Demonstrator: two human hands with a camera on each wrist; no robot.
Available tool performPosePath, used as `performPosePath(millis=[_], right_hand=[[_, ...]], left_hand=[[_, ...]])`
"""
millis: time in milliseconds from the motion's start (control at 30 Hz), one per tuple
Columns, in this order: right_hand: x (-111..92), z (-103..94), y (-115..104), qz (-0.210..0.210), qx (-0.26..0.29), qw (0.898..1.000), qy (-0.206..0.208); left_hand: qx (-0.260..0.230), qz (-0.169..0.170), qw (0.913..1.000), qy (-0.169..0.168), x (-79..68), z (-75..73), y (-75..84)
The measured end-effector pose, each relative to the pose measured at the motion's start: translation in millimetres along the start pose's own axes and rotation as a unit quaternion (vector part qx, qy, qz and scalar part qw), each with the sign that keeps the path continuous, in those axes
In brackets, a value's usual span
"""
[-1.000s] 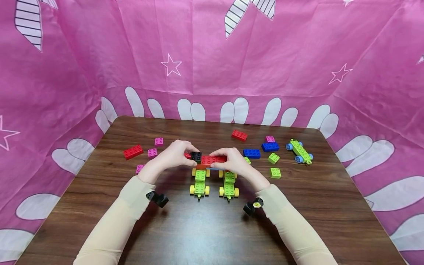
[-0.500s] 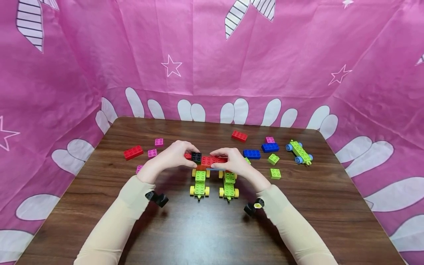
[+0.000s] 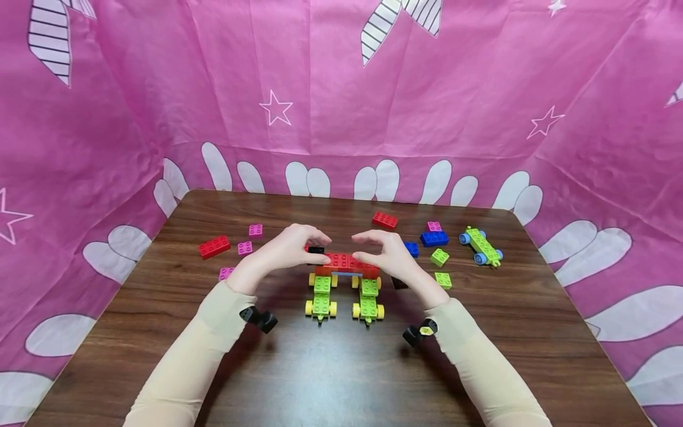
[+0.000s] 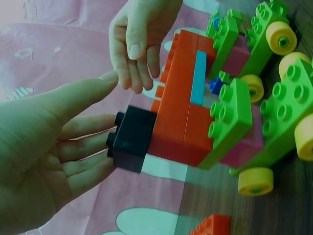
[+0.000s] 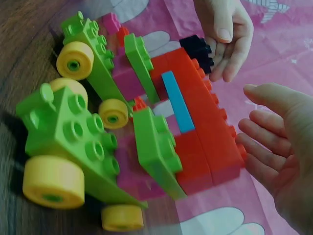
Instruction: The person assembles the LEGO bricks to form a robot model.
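Two green wheeled bases with yellow wheels, a left one (image 3: 321, 302) and a right one (image 3: 368, 305), stand side by side. Red bricks (image 3: 339, 261) bridge them at the back, with a light blue strip (image 4: 198, 78) below. On the bridge's left end sits a black brick (image 4: 133, 139). My left hand (image 3: 292, 248) is around that brick, thumb apart from it and fingers extended behind; whether they touch it I cannot tell. Beside the bridge's right end, my right hand (image 3: 388, 254) has parted fingers and holds nothing. Pink bricks (image 5: 142, 171) show between the green parts.
A green base with blue wheels (image 3: 481, 246) stands at the right. Near it lie blue bricks (image 3: 434, 238), green bricks (image 3: 443, 280) and a pink one (image 3: 434, 226). One red brick (image 3: 385, 220) lies behind, another (image 3: 214, 247) at left by pink bricks (image 3: 245, 248).
Both hands have loosened their hold. My right hand has moved right, off the red bricks, and my left thumb has come away from the black brick. The built piece stays in place.
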State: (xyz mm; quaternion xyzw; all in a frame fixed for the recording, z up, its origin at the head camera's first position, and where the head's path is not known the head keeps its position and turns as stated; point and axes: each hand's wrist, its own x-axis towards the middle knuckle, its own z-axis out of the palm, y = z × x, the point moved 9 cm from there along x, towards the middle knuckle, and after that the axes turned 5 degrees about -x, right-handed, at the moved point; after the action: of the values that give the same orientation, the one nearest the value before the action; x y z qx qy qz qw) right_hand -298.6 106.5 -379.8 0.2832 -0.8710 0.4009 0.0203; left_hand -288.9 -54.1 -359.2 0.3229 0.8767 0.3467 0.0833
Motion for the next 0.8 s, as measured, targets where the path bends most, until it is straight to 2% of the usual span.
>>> performPosePath(millis=[267,567,800], right_hand=[[-11.0,-21.7,10.6,0.005,0.005,1.0,0.029],[-25.8,-39.0,29.7,0.019,-0.034,0.997,0.061],[-37.5,-42.3,47.5,0.036,-0.039,0.998,0.045]], left_hand=[[-0.007,0.022,0.9997,0.008,11.6,8.6,13.9],[-0.033,0.058,0.9975,0.026,22.1,20.6,24.5],[-0.037,0.059,0.9973,0.022,30.7,32.9,30.2]])
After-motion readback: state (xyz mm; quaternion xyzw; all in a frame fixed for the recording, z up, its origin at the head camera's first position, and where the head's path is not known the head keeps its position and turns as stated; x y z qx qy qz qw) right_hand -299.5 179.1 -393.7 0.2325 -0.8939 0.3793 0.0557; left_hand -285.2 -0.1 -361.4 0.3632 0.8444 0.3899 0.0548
